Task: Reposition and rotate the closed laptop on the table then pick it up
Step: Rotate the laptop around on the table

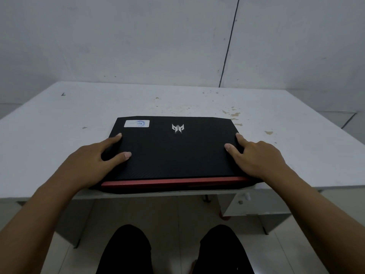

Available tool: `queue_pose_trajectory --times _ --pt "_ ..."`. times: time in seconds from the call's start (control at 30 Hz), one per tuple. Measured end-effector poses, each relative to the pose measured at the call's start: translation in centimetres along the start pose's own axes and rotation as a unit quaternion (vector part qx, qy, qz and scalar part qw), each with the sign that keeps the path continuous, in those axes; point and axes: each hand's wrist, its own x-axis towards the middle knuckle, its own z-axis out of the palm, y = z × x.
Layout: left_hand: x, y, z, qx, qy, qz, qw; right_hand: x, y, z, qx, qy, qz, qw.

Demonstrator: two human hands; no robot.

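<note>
A closed black laptop (175, 153) with a red strip along its near edge, a silver logo and a white sticker lies at the near edge of the white table (79, 107). Its near edge sticks out slightly past the table edge. My left hand (94, 165) grips its left side, thumb and forefinger on the lid, the other fingers hidden beside or under it. My right hand (256, 159) grips the right side the same way. Whether the laptop is lifted off the table I cannot tell.
The table top is stained with yellowish spots at the back right. A grey wall stands right behind it, with a thin dark cable (229, 42) running down. My legs in dark trousers (173, 252) are below the table's near edge, over a tiled floor.
</note>
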Motion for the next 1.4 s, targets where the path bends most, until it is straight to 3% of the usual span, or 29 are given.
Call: queue_pose_trajectory --times 0.43,0.57,0.67,0.8,0.9,1.1,1.27,1.4 --pt "-2.6 2.6 1.2 0.071 0.055 -0.006 0.996 -0.3 -0.2 -0.6 -0.032 0.018 -0.021 0.999" --pt "-3.7 2.8 0.9 -0.021 -0.013 0.080 0.997 -1.6 -0.3 -0.8 0.027 0.005 -0.014 1.000" --pt "-4.2 2.0 0.9 -0.070 -0.030 0.134 0.988 -5.2 -1.3 0.1 0.113 0.047 0.034 0.992" --pt "-4.4 2.1 1.3 -0.095 -0.013 0.127 0.987 -10.0 -4.0 1.8 0.195 0.110 0.099 0.970" --pt "-4.1 2.3 0.7 -0.082 -0.061 0.107 0.989 -11.8 -6.0 2.5 0.294 0.137 0.151 0.934" --pt "2.4 5.0 0.1 -0.074 -0.033 0.094 0.992 -11.3 -7.3 2.6 0.339 0.126 0.180 0.915" --pt "10.8 5.9 2.1 0.070 -0.042 0.065 0.995 -10.0 -8.6 2.6 0.346 0.120 0.225 0.903" --pt "12.9 4.6 2.3 0.079 -0.046 0.060 0.994 -9.1 -9.1 3.0 0.346 0.138 0.241 0.896"
